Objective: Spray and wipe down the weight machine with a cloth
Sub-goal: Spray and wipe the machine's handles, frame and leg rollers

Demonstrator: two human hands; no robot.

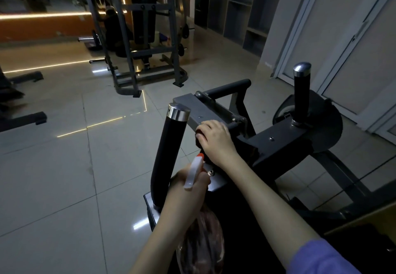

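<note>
Grips a spray bottle [192, 171] in the left hand [186, 188], with fingers clamped round the neck just under the white trigger head and the orange nozzle tip aimed up and forward at the weight machine [278, 143]. Lets the clear bottle body hang below the wrist, low in the view; looks pinkish-red through the plastic, though cannot tell how much liquid is inside. Presses a dark cloth [198, 132] against the near end of the machine's grey frame bar [192, 108] with the right hand [216, 138], fingers curled together over the cloth and thumb tucked beneath, so only a small edge of fabric shows. Reaches in from a purple sleeve [321, 258] at the lower right. Works just beside a black padded handle [167, 151] with a chrome cap, left of both hands; a second handle [301, 96] stands upright further right on the black beam. Faces a glossy tiled floor [64, 177], a grey rack [147, 44] well apart in the background, and an open shelf unit [237, 1] with compartments too dim to tell their contents.
</note>
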